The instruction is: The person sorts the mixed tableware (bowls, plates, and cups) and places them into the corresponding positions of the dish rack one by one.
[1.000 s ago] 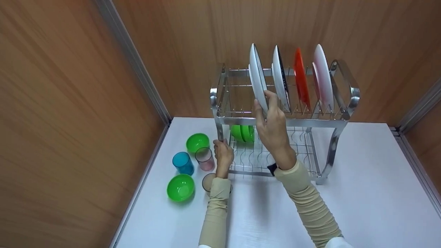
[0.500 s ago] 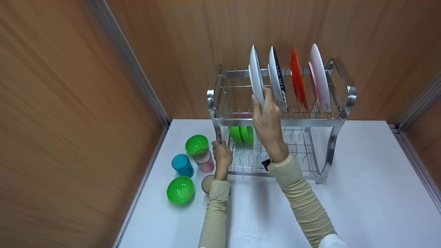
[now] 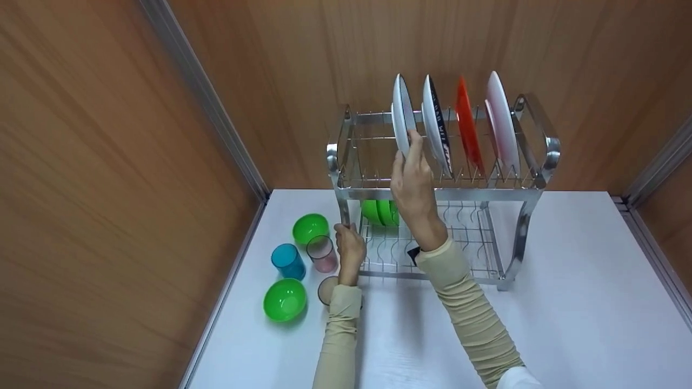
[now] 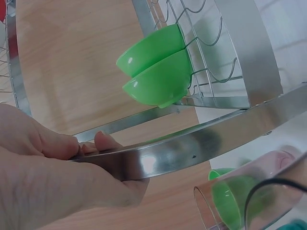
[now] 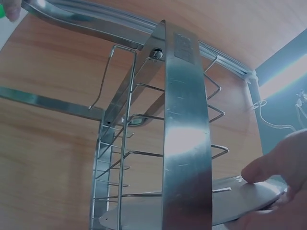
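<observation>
Further toward the back of the rack [image 3: 489,194] than a second ago, the right hand [image 3: 415,189] carries the near edge of the white plate [image 3: 400,116] along with it. Its fingers are nearly closed, the thumb on one face and the fingertips on the other, pinching the rim. That plate stands nearly upright at the upper tier, leftmost in the row; whether its lower edge rests on the wires I cannot tell. To its right lean a dark-faced plate [image 3: 438,129], a red plate [image 3: 469,127] and a pink plate [image 3: 504,119]. The left hand [image 3: 351,248] stays curled round the rack's left front post, thumb and fingers gripping the metal. Just beside it stands a pink glass [image 3: 323,254]; two nested green bowls [image 3: 380,212] sit on the lower tier.
</observation>
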### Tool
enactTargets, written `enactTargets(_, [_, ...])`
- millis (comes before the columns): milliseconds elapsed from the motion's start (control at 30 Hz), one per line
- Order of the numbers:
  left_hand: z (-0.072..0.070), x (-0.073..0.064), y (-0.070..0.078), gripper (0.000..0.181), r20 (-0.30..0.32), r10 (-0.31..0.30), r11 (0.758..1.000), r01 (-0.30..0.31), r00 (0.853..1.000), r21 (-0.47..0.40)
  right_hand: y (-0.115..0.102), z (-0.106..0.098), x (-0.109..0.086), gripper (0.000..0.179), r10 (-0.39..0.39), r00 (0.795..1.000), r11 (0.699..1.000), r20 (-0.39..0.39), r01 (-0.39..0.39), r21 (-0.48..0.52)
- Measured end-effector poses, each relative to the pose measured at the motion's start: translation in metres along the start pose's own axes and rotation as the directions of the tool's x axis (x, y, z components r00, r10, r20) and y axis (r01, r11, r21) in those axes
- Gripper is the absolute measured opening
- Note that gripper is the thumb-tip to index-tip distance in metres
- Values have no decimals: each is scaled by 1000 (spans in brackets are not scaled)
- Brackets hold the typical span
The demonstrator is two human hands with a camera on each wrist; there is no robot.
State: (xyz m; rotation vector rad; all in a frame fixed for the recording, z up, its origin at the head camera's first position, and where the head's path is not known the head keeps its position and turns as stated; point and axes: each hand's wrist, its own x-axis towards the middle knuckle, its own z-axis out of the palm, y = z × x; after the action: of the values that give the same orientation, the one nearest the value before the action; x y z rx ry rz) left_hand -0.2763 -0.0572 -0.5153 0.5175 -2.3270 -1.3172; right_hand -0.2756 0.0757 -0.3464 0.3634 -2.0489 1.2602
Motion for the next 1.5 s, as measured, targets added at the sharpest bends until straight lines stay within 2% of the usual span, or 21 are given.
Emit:
enactTargets(167, [2,-1,-2,12,-8,24,1000,-24,1000,-8,1,4,4,39,-2,1000,999,24,3,-54])
enactTargets(533, [3,-2,-3,12,6,17,1000,-17,1000,6,8,14,10,40,-9,1000,995,4,10,-98])
enactTargets(1033, [2,-1,-7,12,14,53,999,-53,998,-11,8,21,9,40,18,996,996,-83,-25,-84])
enactTargets(1167, [1,-2,-6,12,4,58,998,-58,998,-4,8,21,12,41,35,997,996,-74,-41,-77])
enactTargets(1500, [4,-3,-4,12,-1,71,997,-71,997,-3,9,23,13,42,65,996,987,-67,-74,-141])
